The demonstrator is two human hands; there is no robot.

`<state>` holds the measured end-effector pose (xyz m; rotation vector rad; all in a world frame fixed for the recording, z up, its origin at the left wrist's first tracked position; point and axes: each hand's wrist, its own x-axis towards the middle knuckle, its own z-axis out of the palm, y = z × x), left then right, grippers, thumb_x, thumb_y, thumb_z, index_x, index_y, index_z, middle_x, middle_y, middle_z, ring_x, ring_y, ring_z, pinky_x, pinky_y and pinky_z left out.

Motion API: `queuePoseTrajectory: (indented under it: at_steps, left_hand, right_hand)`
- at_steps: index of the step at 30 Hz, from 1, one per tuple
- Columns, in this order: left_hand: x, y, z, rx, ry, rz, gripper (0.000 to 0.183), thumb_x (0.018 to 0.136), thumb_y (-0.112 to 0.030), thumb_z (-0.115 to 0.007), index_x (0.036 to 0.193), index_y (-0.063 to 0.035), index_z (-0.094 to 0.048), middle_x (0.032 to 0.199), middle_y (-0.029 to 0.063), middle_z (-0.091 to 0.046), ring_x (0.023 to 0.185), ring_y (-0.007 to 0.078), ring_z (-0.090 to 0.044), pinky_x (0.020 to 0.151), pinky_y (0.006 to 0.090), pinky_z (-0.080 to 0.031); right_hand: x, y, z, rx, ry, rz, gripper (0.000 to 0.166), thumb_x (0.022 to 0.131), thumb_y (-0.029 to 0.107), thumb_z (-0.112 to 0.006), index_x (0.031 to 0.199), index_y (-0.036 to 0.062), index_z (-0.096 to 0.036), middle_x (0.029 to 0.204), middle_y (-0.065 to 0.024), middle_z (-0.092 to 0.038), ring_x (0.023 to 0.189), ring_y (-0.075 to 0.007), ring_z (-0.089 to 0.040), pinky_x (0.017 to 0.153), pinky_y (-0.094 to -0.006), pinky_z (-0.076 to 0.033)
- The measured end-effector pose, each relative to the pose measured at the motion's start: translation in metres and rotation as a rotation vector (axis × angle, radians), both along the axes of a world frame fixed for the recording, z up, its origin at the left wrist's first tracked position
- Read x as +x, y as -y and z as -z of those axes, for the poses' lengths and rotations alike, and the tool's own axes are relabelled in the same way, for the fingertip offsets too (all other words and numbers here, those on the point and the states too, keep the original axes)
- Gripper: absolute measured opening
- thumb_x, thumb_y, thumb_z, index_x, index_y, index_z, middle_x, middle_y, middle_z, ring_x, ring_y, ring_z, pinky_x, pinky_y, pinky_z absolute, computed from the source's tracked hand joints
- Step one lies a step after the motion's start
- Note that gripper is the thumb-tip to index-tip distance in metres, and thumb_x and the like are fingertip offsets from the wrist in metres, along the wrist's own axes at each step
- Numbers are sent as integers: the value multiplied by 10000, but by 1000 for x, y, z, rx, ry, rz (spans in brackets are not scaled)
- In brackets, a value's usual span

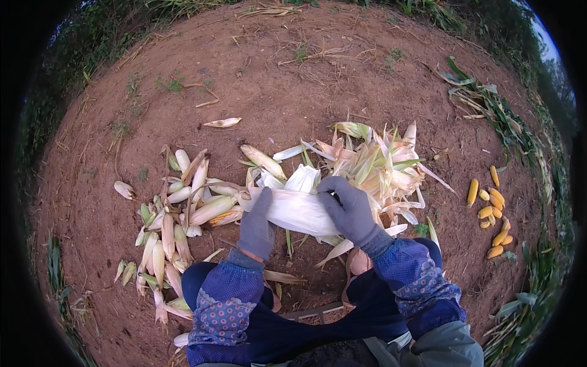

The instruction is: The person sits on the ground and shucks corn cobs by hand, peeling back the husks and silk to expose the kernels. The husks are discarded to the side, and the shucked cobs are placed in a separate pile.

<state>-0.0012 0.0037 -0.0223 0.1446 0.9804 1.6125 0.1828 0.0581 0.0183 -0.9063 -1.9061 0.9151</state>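
Observation:
Both my hands wear grey work gloves. Between them lies a pale ear of corn in its husk (298, 213), stretched sideways in front of my knees. My left hand (257, 227) grips its left end, thumb on top. At the right end, the fingers of my right hand (346, 208) pinch the white husk. An opened-out white husk leaf (303, 178) stands up just behind the ear. Whether any kernels are bared under my fingers is hidden.
Unhusked corn ears (158, 259) are heaped on my left. Stripped husks (378, 165) form a pile ahead to the right. Several bare yellow cobs (496, 199) lie farther right on reddish soil (275, 91). Cut green stalks (502, 112) edge the ground.

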Motion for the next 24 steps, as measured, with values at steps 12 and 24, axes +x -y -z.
queuePoseTrajectory:
  at_steps: [12, 24]
  left_hand:
    - [-2, -3, -7, -27, -8, 21, 385, 880, -282, -613, 1152, -23, -530, 1062, 76, -583, 929, 165, -596, 797, 302, -508]
    - [1, -2, -9, 70, 86, 58, 399, 876, -233, -618, 1174, -9, -478, 1110, 100, -555, 1003, 219, -576, 861, 369, -506]
  right_hand:
    - [5, 1, -14, 85, 385, -171, 453, 705, 386, -738, 1058, 139, -597, 997, -97, -579, 812, -293, -631, 696, -354, -514]
    - [-5, 12, -5, 37, 362, 18, 479, 673, 349, -775, 1050, 122, -585, 963, -76, -609, 819, -259, -639, 703, -332, -509]
